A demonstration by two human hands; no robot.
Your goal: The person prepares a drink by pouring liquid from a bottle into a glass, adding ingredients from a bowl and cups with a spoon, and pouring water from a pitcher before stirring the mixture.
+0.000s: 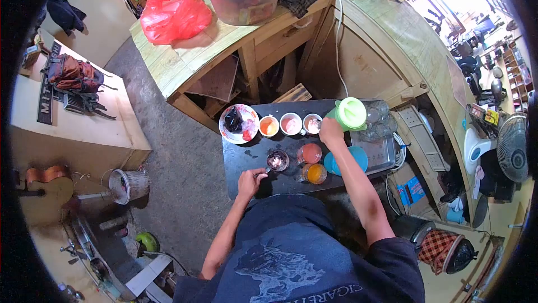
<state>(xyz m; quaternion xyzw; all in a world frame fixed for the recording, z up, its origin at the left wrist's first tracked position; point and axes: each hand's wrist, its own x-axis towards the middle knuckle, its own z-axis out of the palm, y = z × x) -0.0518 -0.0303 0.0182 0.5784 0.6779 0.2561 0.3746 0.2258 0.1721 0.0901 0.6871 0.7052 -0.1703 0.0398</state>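
Observation:
My left hand (252,181) is closed at the handle of a glass mug (277,160) with dark contents and pale bits at its middle. Over the rightmost of three white cups (312,124), my right hand (332,133) has its fingers pinched on what looks like a spoon (319,125), mostly hidden by them. The other cups hold orange (269,126) and pinkish (291,124) contents. Between my arms stand a mug of reddish drink (309,153) and one of orange drink (316,174). A light green lidded pitcher (352,113) is right beside my right hand.
The dark low table (241,163) also carries a plate (239,139) with plastic bags, blue bowls (356,160) and a clear tray (381,149) near upturned glasses (378,118). Behind it is a wooden counter (230,45) with a red bag (175,14). A white cable (339,51) hangs down.

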